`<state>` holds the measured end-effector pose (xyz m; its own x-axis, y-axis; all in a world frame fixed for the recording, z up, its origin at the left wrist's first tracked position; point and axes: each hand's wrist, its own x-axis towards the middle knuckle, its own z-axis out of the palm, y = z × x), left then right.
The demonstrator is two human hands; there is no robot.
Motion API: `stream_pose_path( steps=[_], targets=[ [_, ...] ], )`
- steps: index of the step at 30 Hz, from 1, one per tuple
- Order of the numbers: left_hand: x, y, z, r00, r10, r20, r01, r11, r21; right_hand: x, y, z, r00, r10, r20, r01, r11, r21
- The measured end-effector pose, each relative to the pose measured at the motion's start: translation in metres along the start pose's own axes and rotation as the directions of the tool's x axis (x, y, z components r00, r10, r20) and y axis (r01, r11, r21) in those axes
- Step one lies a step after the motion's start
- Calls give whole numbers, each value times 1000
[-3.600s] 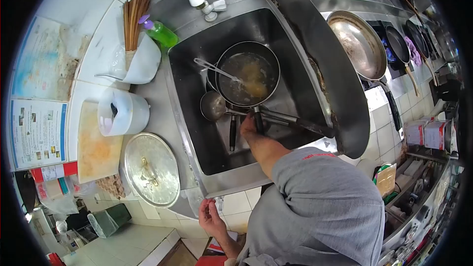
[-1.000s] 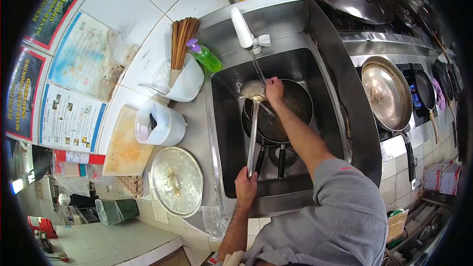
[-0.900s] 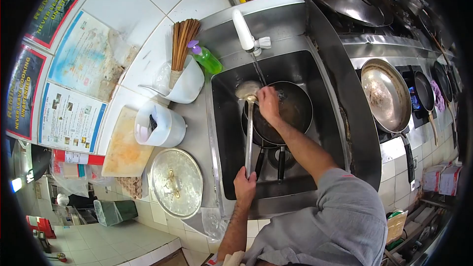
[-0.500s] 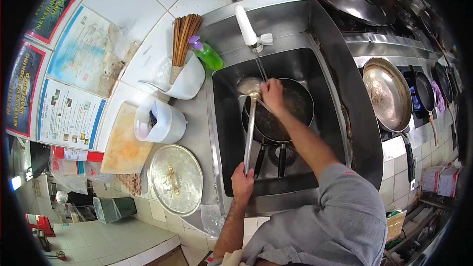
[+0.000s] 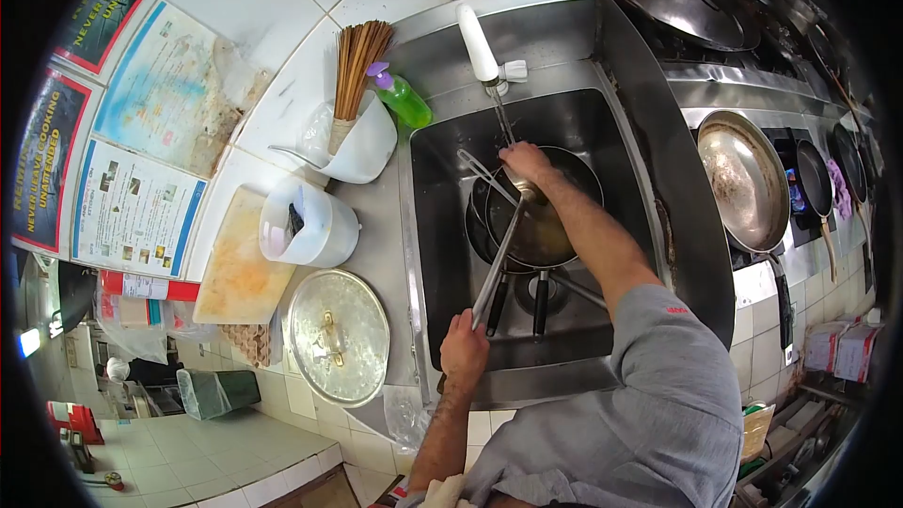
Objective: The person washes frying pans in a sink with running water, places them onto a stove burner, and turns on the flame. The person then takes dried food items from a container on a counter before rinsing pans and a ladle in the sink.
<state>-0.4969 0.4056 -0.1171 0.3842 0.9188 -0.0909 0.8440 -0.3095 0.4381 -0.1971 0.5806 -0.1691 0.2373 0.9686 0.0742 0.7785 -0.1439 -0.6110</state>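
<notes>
My left hand point(image 5: 464, 348) is closed around the lower end of a long metal ladle handle point(image 5: 499, 268), at the near left of the sink. The ladle's head is partly hidden under my right hand point(image 5: 527, 166), over a black frying pan point(image 5: 574, 226). The fingers of my right hand are curled; what they hold, if anything, is hidden. Water runs from the faucet point(image 5: 478, 47) just above it. A slim metal piece point(image 5: 482, 171) sticks out left of the ladle. A second dark pan, with its black handle point(image 5: 498, 306), lies partly under the first.
Left of the sink point(image 5: 446, 226) are a round metal lid point(image 5: 339, 357), a white tub point(image 5: 324, 243), a container point(image 5: 353, 155) with a bamboo brush point(image 5: 356, 61), and a green soap bottle point(image 5: 406, 103). A large steel pan point(image 5: 743, 179) is on the right, past the sink wall.
The ladle's head has swung right, from the sink's left side to over the pan. My right hand has shifted slightly up. More of the slim metal piece shows.
</notes>
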Motion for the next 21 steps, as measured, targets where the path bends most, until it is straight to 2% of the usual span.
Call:
stream_pose_path(
  steps=[1,2,3,5,6,7,8,9,11,12,13,14,15,17,18,19,21],
  targets=[
    [0,-1,2,999,23,-25,-23,1000,9,1,-2,-1,994,45,98,-25,979,-203],
    [1,-2,3,999,24,-25,-23,1000,7,-14,-10,11,984,137,-115,-148,984,-95],
    [1,2,-2,1000,7,-27,-6,1000,22,-17,-13,10,984,138,-111,-149,984,-98],
    [-1,9,-9,1000,-19,-19,20,999,36,-26,-14,14,980,-88,-177,51,977,-205],
    [-1,12,-12,999,-41,-2,41,997,61,-1,-2,20,980,193,-38,-195,979,-58],
    [0,14,-15,998,-61,14,60,994,86,19,12,17,956,283,77,-283,959,-16],
    [-1,15,-15,999,-32,-16,33,995,89,28,15,4,946,300,120,-294,953,-66],
    [-3,9,-12,999,-33,-7,34,995,94,22,4,-19,908,409,95,-415,909,50],
    [0,-7,-2,992,114,-56,-107,988,111,20,19,-23,902,420,101,-426,904,48],
    [1,-10,-6,992,111,-57,-104,989,107,15,27,-25,926,366,92,-376,917,132],
    [5,-13,-12,955,-51,292,106,979,-175,13,36,-28,948,308,75,-317,924,213],
    [8,-15,-15,774,-89,627,382,855,-351,7,43,-28,950,307,59,-312,922,230],
    [8,-11,-20,778,-88,622,380,855,-354,3,53,-19,952,301,56,-306,924,230],
    [3,-2,-28,824,-25,566,379,767,-517,-11,73,9,900,343,-268,-256,915,312],
    [0,-1,-25,817,-24,576,385,767,-514,-29,64,21,838,526,-142,-314,679,663],
    [4,3,-19,835,-45,548,352,810,-468,-41,51,31,774,632,34,-307,327,894],
    [9,0,-8,857,-62,512,312,854,-418,-52,52,72,728,586,356,-347,-133,928]
  ],
)
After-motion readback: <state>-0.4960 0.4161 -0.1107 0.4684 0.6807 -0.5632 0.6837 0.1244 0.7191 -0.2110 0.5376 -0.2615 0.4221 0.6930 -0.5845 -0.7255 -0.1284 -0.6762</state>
